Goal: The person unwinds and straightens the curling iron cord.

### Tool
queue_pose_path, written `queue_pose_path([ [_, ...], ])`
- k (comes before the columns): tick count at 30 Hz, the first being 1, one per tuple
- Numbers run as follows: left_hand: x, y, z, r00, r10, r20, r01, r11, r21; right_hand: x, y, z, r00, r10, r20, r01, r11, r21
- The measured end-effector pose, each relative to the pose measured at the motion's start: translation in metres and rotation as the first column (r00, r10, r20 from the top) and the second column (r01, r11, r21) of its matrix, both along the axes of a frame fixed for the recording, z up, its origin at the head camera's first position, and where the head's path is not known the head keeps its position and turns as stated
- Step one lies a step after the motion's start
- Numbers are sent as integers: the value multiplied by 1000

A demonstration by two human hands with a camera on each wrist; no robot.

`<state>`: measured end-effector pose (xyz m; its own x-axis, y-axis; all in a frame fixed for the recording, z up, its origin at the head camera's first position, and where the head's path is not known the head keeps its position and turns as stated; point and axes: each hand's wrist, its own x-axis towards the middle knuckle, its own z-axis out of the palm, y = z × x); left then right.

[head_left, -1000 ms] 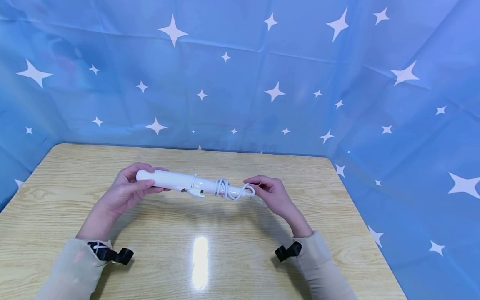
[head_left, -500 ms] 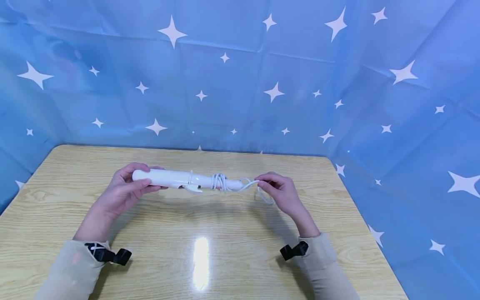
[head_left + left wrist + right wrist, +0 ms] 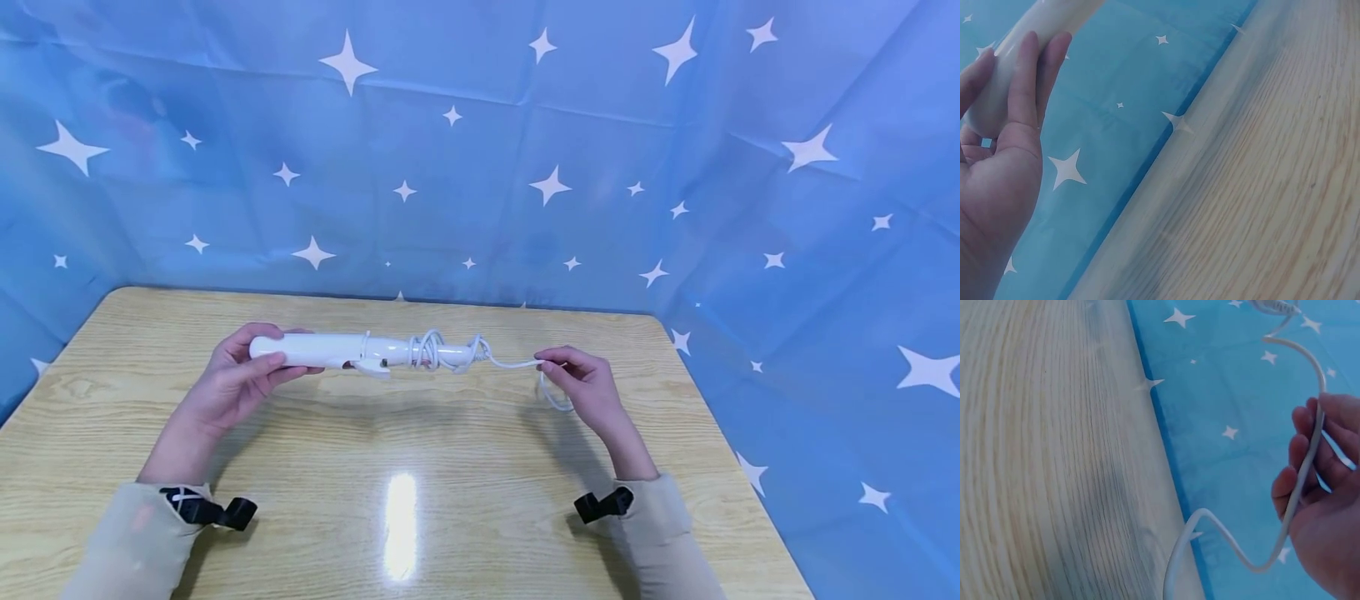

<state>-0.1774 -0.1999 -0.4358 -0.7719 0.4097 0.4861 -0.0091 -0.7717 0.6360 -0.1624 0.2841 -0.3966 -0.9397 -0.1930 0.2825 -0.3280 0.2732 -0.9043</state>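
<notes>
A white curling iron (image 3: 322, 351) lies level in the air above the table, its small lever (image 3: 371, 367) facing down. My left hand (image 3: 236, 379) grips the thick rounded end, thumb in front and fingers behind. The left wrist view shows these fingers (image 3: 1022, 81) around the smooth white barrel (image 3: 1041, 19). The white cord (image 3: 513, 365) is wound in several turns around the thinner handle. Its free stretch runs right to my right hand (image 3: 585, 387), which pinches it. In the right wrist view the cord (image 3: 1310, 456) crosses the fingers, and its loose part (image 3: 1229, 540) hangs down.
A light wood-grain table (image 3: 315, 517) spreads below both hands, with a bright light reflection (image 3: 401, 525) near the front. Behind and to the right hangs a blue cloth (image 3: 480, 225) with white stars. Each wrist wears a black camera mount (image 3: 603, 505).
My right hand has moved right, drawing out a longer stretch of cord from the handle end. My left hand has shifted slightly left with the curling iron, and the windings look looser.
</notes>
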Motion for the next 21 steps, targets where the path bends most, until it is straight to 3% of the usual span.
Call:
queue_pose_path([
  [7,1,0,0,1000,7,1,-7,1000,-4,0,-3,-2,1000,23,19,-23,999,39],
  [21,2,2,-2,1000,-16,6,17,994,-104,-4,-21,-2,973,192,125,-203,975,90],
])
